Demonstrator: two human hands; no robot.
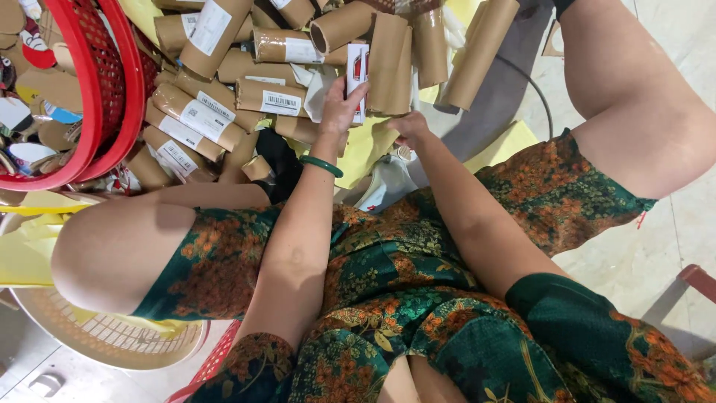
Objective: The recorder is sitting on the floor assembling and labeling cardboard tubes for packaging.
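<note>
My left hand (pixel 339 108), with a green bangle (pixel 321 165) on the wrist, grips a flat white and red card (pixel 358 71) held upright in front of me. My right hand (pixel 409 128) is closed just to the right of it, near the lower end of a brown cardboard tube (pixel 389 63); what it pinches I cannot make out. Many brown paper-wrapped rolls (pixel 198 116) with white barcode labels lie heaped on the floor beyond both hands.
A red mesh basket (pixel 112 89) with cut-out shapes stands at the left. A cream basket (pixel 112 339) sits under my left knee. Yellow paper (pixel 365 145) lies under the rolls. Long tubes (pixel 477 52) lean at the top right. A black cable (pixel 533 86) crosses the grey mat.
</note>
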